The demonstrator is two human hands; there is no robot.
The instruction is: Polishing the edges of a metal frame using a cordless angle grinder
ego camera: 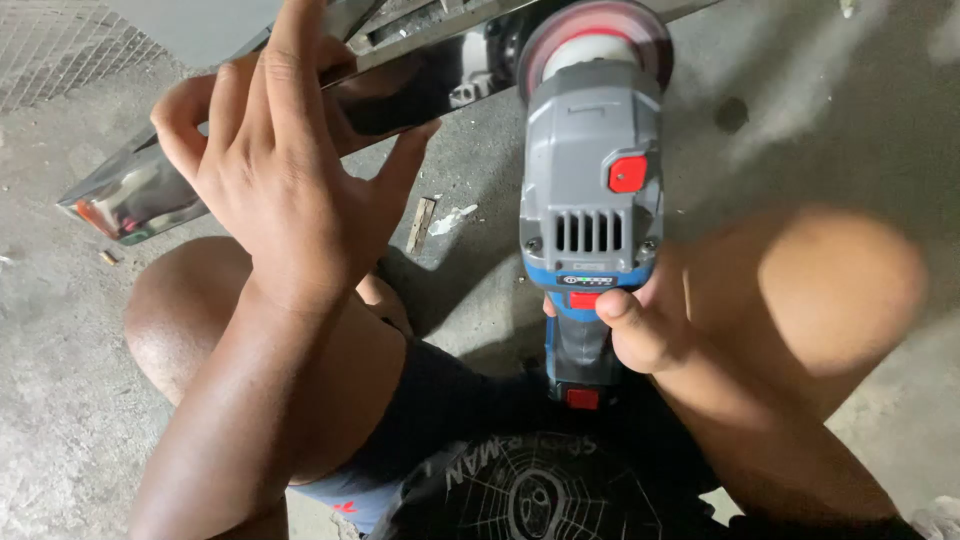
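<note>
My left hand (285, 165) grips a long shiny metal bar (150, 190) that slants from lower left to upper right, fingers over its top edge and thumb beneath. My right hand (645, 320) is closed around the handle of a grey and blue cordless angle grinder (592, 190), thumb near a red switch. The grinder's round reddish disc (595, 45) sits at the bar's polished face, near its upper right part. Whether the disc touches the metal is hidden by the tool's head.
I squat on a rough grey concrete floor (60, 330), my knees at left (185, 310) and right (840, 290). A small wood chip (421, 223) and white scraps lie under the bar. Wire mesh (60, 50) fills the top left corner.
</note>
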